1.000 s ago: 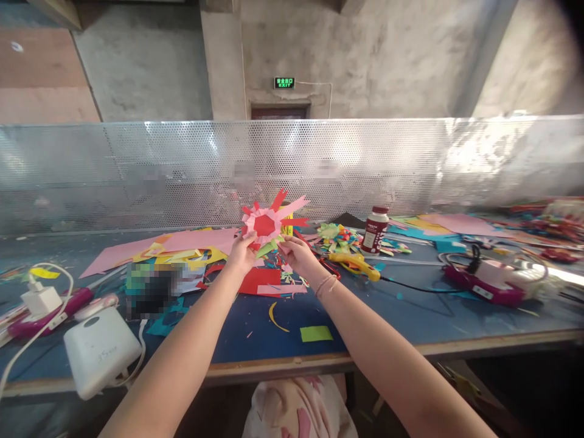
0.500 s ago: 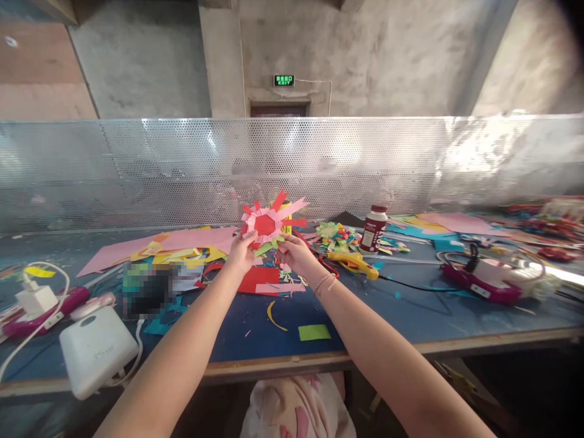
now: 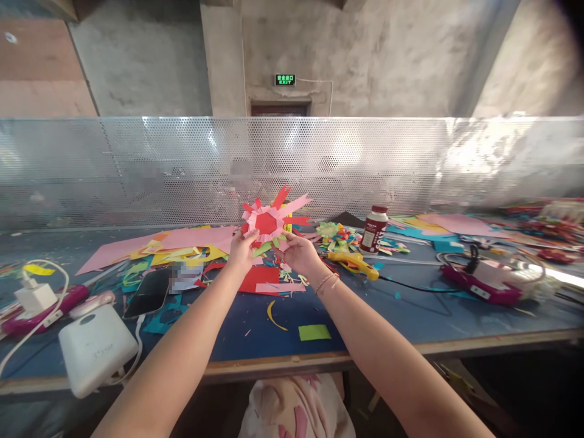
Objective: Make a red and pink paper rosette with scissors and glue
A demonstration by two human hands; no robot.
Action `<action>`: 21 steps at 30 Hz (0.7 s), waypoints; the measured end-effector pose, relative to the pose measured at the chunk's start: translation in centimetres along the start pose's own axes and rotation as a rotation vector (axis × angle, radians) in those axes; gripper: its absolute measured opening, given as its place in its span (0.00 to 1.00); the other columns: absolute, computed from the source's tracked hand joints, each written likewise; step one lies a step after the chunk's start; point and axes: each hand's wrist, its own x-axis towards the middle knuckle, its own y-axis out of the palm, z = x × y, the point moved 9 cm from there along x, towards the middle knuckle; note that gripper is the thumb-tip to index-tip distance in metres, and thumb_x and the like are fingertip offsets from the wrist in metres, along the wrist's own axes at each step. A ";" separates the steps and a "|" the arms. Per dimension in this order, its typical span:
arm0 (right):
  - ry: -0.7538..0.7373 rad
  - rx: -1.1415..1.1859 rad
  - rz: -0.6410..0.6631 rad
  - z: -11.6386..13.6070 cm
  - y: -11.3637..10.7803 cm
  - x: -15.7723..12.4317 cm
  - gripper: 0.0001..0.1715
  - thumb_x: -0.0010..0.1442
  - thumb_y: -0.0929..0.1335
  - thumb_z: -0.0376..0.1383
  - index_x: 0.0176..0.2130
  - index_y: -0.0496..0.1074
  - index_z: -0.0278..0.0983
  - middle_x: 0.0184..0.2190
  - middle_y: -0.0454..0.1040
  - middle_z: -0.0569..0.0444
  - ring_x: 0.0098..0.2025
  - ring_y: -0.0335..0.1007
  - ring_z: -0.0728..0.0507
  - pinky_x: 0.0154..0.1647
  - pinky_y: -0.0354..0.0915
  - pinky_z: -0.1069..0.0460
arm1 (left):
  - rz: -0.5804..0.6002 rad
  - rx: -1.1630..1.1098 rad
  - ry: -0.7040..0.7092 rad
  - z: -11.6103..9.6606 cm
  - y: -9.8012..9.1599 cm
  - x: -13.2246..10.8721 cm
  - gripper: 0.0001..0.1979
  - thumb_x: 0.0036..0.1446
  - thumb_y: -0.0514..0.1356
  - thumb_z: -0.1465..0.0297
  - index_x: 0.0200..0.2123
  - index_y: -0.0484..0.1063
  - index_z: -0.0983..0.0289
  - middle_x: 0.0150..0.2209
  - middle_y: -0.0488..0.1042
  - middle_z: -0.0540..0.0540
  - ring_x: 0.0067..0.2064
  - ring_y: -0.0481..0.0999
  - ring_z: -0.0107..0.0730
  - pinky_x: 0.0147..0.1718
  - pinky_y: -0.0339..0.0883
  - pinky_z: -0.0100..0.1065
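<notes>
Little had moved: the left hand point(image 3: 241, 250) and right hand point(image 3: 298, 252) still pinched the red-and-pink spiky paper flower point(image 3: 267, 223) between their fingertips, lifted above the blue counter point(image 3: 410, 310).

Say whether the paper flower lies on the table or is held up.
Held up: left hand and right hand grip the paper flower by its lower edge, above the table.
</notes>
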 end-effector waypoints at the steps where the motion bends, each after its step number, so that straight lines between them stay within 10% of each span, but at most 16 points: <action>1: 0.004 0.008 0.001 0.0 0.0 0.0 0.24 0.41 0.61 0.25 0.39 0.70 0.37 0.33 0.75 0.56 0.34 0.71 0.50 0.47 0.67 0.49 | 0.000 0.010 0.003 0.0 0.0 0.0 0.21 0.34 0.70 0.67 0.35 0.68 0.62 0.34 0.76 0.50 0.34 0.76 0.31 0.41 0.70 0.42; 21: -0.011 -0.119 0.003 0.0 0.1 0.0 0.06 0.46 0.66 0.29 0.29 0.67 0.38 0.22 0.69 0.61 0.23 0.63 0.53 0.23 0.61 0.57 | -0.053 0.130 0.160 -1.0 -0.5 0.1 0.17 0.36 0.68 0.69 0.33 0.70 0.63 0.31 0.75 0.50 0.33 0.75 0.29 0.34 0.69 0.32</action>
